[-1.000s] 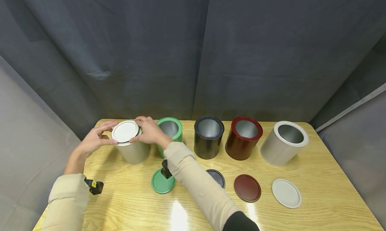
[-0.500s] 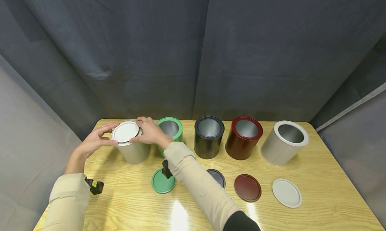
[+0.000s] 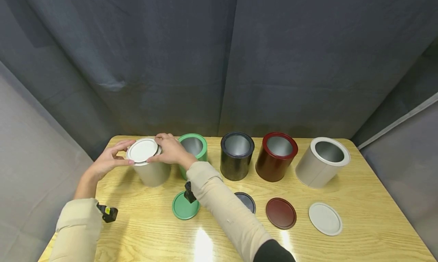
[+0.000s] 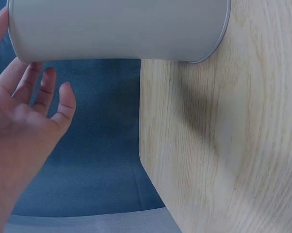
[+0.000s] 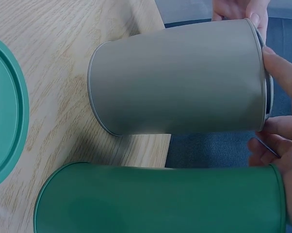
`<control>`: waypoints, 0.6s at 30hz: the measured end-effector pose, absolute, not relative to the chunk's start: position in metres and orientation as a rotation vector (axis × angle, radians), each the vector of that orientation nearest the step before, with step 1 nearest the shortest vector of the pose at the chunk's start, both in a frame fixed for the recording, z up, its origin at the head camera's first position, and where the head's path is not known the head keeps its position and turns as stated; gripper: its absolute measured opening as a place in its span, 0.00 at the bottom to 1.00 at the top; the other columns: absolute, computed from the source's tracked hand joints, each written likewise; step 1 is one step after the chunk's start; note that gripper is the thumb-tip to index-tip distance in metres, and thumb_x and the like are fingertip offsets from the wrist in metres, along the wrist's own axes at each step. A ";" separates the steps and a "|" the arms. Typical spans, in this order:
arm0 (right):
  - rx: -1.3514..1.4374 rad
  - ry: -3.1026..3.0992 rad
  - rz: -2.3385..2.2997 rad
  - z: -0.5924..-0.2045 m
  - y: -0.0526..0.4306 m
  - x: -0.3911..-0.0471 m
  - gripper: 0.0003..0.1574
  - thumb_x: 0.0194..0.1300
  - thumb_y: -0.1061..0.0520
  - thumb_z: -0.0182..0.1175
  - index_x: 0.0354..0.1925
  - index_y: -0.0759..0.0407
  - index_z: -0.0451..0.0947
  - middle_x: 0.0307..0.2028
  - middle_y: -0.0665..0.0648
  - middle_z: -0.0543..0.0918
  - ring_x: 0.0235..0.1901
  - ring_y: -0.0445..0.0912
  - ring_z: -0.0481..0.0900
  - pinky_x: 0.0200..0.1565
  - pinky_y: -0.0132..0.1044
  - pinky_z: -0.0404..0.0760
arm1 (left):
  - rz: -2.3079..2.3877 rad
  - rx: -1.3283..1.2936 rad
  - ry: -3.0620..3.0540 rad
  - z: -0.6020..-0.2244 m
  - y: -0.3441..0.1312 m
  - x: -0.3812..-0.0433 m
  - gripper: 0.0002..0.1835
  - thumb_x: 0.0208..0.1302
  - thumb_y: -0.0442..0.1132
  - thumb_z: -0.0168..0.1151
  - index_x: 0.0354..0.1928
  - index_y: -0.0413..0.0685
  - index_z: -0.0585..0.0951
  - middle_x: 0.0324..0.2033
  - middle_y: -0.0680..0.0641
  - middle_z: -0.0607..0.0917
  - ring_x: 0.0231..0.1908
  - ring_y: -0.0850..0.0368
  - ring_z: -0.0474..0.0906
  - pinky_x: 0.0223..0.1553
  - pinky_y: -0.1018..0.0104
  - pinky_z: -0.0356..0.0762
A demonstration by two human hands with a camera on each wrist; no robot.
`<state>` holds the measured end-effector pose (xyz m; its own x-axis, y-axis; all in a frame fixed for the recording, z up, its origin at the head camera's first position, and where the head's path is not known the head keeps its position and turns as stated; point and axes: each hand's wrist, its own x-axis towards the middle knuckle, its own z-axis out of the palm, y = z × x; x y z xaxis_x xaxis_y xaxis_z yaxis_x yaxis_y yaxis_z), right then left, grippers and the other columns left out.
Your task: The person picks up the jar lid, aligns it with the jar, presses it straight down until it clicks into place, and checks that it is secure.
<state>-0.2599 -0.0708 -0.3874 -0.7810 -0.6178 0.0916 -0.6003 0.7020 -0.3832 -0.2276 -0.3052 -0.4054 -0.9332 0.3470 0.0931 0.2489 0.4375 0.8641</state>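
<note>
A white round lid (image 3: pixel 142 150) lies over the mouth of a white can (image 3: pixel 153 173) at the left of the table. It sits unevenly, with a dark gap showing along its right side. My left hand (image 3: pixel 108 160) holds the lid's left edge between thumb and fingers, close to the can's rim. On the other side my right hand (image 3: pixel 172 151) grips the edge, its thumb in front and fingers behind. The right wrist view shows the gap between lid and can (image 5: pixel 180 80) beside the right thumb. Exact finger contact with lid or rim is partly hidden.
Uncovered green (image 3: pixel 202 155), black (image 3: pixel 236 163), dark red (image 3: pixel 273 164) and white (image 3: pixel 316 170) cans stand rightward. Before them lie green (image 3: pixel 184 205), black (image 3: pixel 247 202), dark red (image 3: pixel 281 213) and white (image 3: pixel 325 219) lids. A dark curtain (image 3: pixel 219 64) hangs behind the table.
Almost nothing differs. Both hands stay at the lid on the left can, with only very slight shifts.
</note>
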 end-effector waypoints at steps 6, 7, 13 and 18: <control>-1.024 2.856 -0.621 -0.387 -0.069 -0.259 0.46 0.51 0.33 0.61 0.62 0.56 0.66 0.61 0.55 0.66 0.58 0.47 0.62 0.56 0.35 0.63 | 1.488 0.545 2.606 -0.405 -0.304 -0.227 0.34 0.54 0.31 0.64 0.63 0.34 0.63 0.60 0.37 0.62 0.46 0.60 0.61 0.37 0.71 0.69; -1.021 2.860 -0.619 -0.387 -0.069 -0.258 0.46 0.51 0.33 0.61 0.62 0.56 0.66 0.61 0.55 0.66 0.58 0.47 0.62 0.56 0.35 0.62 | 1.484 0.545 2.609 -0.405 -0.304 -0.227 0.34 0.54 0.31 0.64 0.63 0.34 0.63 0.60 0.37 0.62 0.46 0.60 0.61 0.38 0.71 0.69; -1.019 2.864 -0.647 -0.387 -0.070 -0.259 0.47 0.52 0.34 0.62 0.63 0.58 0.65 0.61 0.55 0.66 0.58 0.47 0.62 0.57 0.35 0.61 | 1.436 0.521 2.640 -0.407 -0.305 -0.227 0.34 0.54 0.32 0.64 0.63 0.35 0.64 0.60 0.38 0.63 0.47 0.58 0.61 0.38 0.71 0.67; -1.023 2.870 -0.661 -0.387 -0.069 -0.258 0.45 0.53 0.35 0.61 0.62 0.57 0.66 0.60 0.55 0.67 0.57 0.47 0.63 0.56 0.35 0.62 | 1.457 0.500 2.662 -0.405 -0.303 -0.226 0.32 0.56 0.34 0.63 0.63 0.36 0.64 0.61 0.36 0.63 0.46 0.57 0.62 0.36 0.73 0.69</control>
